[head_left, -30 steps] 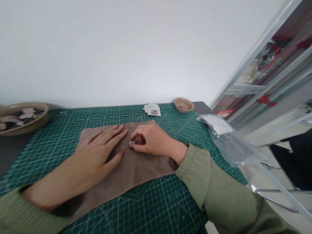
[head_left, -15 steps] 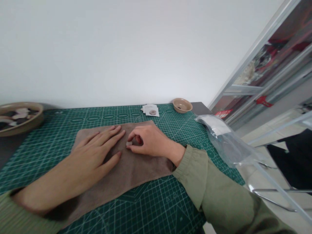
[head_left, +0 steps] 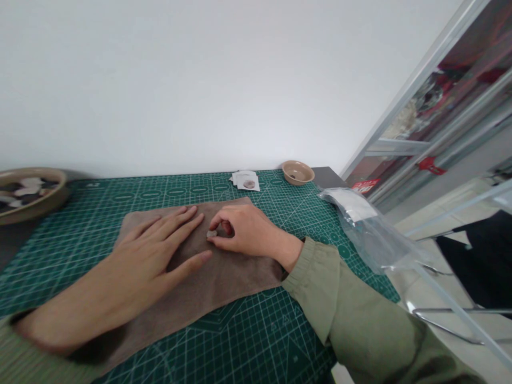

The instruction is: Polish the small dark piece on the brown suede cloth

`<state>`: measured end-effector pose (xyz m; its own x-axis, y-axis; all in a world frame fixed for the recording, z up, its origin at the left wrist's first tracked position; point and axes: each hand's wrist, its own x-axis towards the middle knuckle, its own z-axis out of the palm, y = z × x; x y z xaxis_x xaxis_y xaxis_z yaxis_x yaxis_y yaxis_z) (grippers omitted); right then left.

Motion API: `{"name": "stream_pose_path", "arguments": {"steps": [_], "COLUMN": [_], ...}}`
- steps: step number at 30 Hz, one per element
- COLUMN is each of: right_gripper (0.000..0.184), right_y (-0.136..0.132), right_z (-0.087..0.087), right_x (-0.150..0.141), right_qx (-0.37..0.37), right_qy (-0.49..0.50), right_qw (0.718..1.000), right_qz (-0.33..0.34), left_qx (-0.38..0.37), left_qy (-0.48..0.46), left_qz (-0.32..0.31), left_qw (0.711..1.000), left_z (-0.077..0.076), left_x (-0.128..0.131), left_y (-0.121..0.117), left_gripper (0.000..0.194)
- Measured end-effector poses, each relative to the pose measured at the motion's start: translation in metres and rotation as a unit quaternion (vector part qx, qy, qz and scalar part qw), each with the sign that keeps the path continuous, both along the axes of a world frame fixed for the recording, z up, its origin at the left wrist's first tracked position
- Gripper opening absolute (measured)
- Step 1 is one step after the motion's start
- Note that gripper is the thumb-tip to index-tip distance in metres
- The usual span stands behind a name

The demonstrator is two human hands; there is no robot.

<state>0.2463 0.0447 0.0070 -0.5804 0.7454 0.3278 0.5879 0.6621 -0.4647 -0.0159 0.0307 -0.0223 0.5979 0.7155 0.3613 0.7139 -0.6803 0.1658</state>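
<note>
A brown cloth (head_left: 236, 272) lies spread over the green cutting mat (head_left: 264, 330). My left hand (head_left: 154, 256) rests flat on the cloth's left part, fingers stretched out and thumb spread to the right. Between the thumb and index finger of my right hand (head_left: 248, 229) is a small light-grey stone-like piece (head_left: 212, 233), pinched just over or against the cloth. Whether the piece touches the cloth is hard to tell.
At the far left a large tan bowl (head_left: 60, 194) holds several dark and light pieces. By the wall stand a small bowl (head_left: 298, 173) with a dark bit inside and a few picture cards (head_left: 248, 181). A clear plastic bag (head_left: 360, 229) lies at the right edge.
My left thumb has spread outward to the right, away from the fingers. My right hand keeps its pinch on the grey piece in nearly the same spot.
</note>
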Motion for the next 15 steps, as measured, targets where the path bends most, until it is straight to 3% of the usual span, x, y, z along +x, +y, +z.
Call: {"name": "stream_pose_path", "arguments": {"steps": [4,15], "right_gripper": [0.014,0.016], "right_y": [-0.0014,-0.0011], "right_z": [0.0004,0.0013], "right_x": [0.0004,0.0009], "right_qx": [-0.003,0.004], "right_qy": [-0.001,0.002], "right_qw": [1.000,1.000], "right_qz": [0.009,-0.006], "left_qx": [0.000,0.025], "left_qy": [0.030,0.049], "left_qz": [0.003,-0.005], "left_qw": [1.000,0.998], "left_z": [0.0008,-0.0043], "left_x": [0.0021,-0.0004], "left_y": [-0.0011,0.0003], "left_gripper": [0.100,0.113]}}
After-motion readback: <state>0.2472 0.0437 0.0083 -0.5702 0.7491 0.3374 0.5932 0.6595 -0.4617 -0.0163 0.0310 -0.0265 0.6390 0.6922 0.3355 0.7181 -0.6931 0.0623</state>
